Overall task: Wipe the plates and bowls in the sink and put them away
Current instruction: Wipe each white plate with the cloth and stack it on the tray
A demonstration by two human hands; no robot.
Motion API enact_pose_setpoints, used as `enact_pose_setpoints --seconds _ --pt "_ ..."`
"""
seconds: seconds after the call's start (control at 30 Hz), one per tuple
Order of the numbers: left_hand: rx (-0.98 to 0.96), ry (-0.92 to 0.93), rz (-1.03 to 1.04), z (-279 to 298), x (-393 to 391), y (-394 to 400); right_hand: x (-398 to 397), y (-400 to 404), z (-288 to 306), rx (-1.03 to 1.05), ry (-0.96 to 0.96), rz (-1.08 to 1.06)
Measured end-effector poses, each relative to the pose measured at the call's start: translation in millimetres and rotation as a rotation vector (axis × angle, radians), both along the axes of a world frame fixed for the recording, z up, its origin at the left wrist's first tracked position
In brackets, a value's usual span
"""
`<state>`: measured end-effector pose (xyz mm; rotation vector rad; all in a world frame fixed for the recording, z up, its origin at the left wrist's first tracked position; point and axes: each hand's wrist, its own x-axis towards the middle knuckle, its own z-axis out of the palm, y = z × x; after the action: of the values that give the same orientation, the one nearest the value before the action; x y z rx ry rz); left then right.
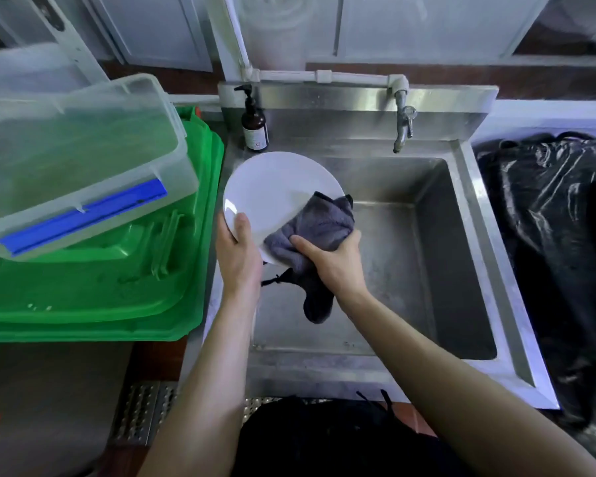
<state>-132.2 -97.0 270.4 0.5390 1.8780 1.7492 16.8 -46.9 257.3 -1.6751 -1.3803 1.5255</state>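
both grips (240,256) (327,259) beside green trays (117,270)

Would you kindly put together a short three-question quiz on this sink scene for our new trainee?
1. True or false: the left hand grips the white plate by its rim.
2. What does the right hand hold? A) sponge B) grey cloth C) brush
3. What stands at the back left corner of the sink?

Key: 1 true; 2 B, pressed on the plate; 3 the brown pump bottle.
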Motion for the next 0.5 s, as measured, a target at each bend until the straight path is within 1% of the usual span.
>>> enact_pose_setpoints --seconds 0.03,0.1,0.13,0.2,0.27,0.3,0.33,0.4,0.5 --pt "-0.010 -0.005 -0.033 -4 -2 1 1 5 0 0.024 0.001 -0.025" --pt "-0.046 0.016 -0.110 -4 -5 0 6 33 6 0.099 -0.069 -0.039" --pt "-0.061 0.037 -0.173 -2 -7 -1 11 52 12 0.129 -0.127 -0.036" --pt "-0.103 0.059 -0.366 6 -11 -1 23 86 31 0.179 -0.230 -0.004" --pt "-0.176 0.016 -0.549 22 -15 8 31 108 43 0.199 -0.279 0.076" --pt "-0.221 -0.040 -0.584 30 -18 17 33 113 42 0.195 -0.292 0.101" --pt "-0.259 -0.124 -0.591 39 -21 26 35 116 38 0.192 -0.288 0.092" --pt "-0.287 -0.250 -0.557 52 -25 43 43 118 24 0.141 -0.221 -0.048" --pt "-0.085 -0.303 -0.411 48 9 43 62 119 4 0.029 -0.087 -0.340"
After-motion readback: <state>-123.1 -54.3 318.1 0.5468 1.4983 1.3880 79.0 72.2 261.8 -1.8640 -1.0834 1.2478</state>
